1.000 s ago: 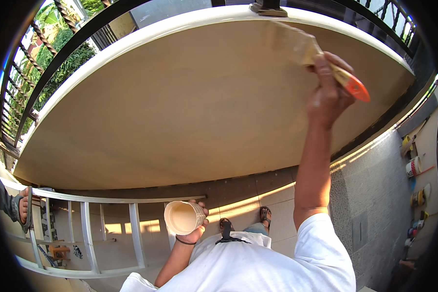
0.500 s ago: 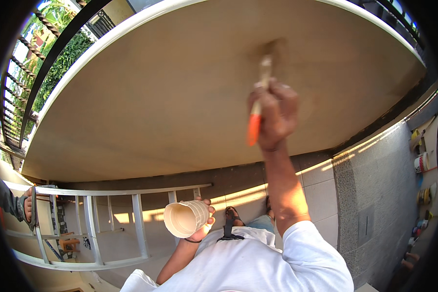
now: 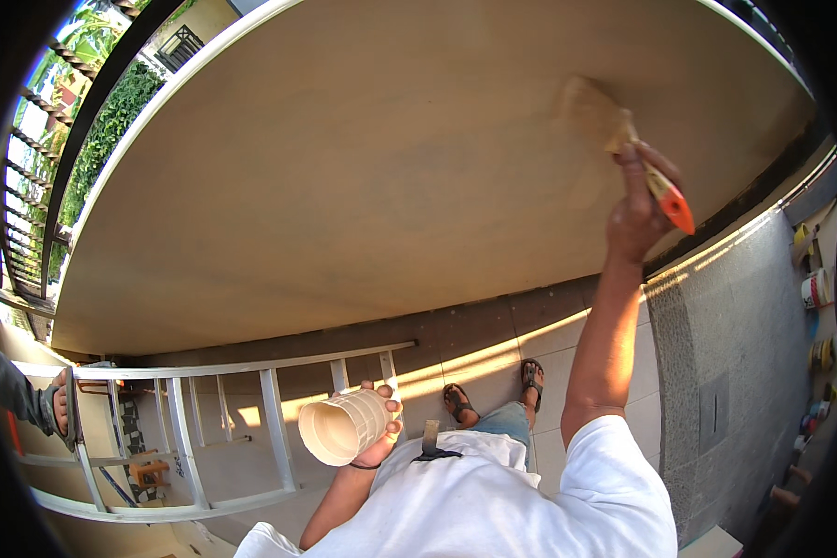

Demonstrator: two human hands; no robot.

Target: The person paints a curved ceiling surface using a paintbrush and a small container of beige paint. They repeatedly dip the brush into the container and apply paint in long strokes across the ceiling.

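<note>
Head view: my right hand [image 3: 644, 209] grips a broad, flat, pale-handled paintbrush with an orange end [image 3: 616, 130], its blurred bristles apparently against the smooth tan wall [image 3: 344, 186]; my left hand [image 3: 379, 450] curls around a ribbed, cream-coloured, cylindrical cup [image 3: 352, 424].
</note>
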